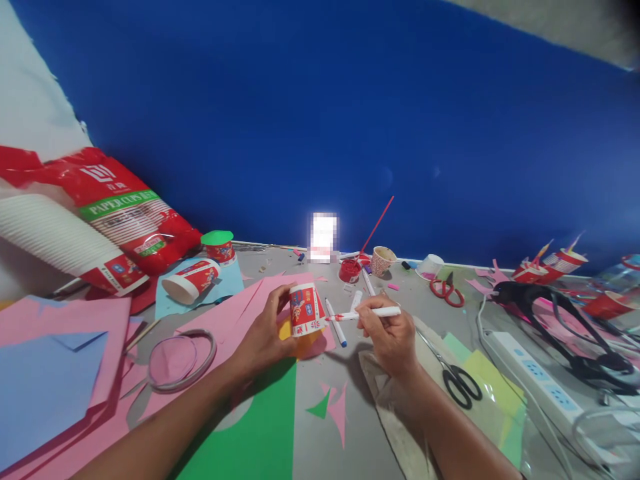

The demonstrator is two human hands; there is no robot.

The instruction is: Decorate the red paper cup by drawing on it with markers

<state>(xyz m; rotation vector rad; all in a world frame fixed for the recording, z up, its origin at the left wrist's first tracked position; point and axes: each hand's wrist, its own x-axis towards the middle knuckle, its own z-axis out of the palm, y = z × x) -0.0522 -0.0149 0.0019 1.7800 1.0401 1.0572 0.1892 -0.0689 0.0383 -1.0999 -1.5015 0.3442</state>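
My left hand (267, 328) grips a red and white printed paper cup (305, 310) from its left side, above the pink paper. In my right hand (387, 333) is a white marker pen (373, 313), held like a pencil. Its red tip points left and is at the cup's lower right side; whether it touches cannot be made out. Just behind the cup a white marker with a blue end (336, 323) lies on the table. Under my left forearm is a sheet of green paper (260, 427), with pink paper (250, 300) beyond it.
Paper cups in a red bag (130, 207) stand at the left. A cup (193, 281) lies on blue paper. Black-handled scissors (461, 387), red-handled scissors (447, 291) and a power strip (535, 373) are on the right. A red paint pot (349, 270) stands near the blue wall (320, 120).
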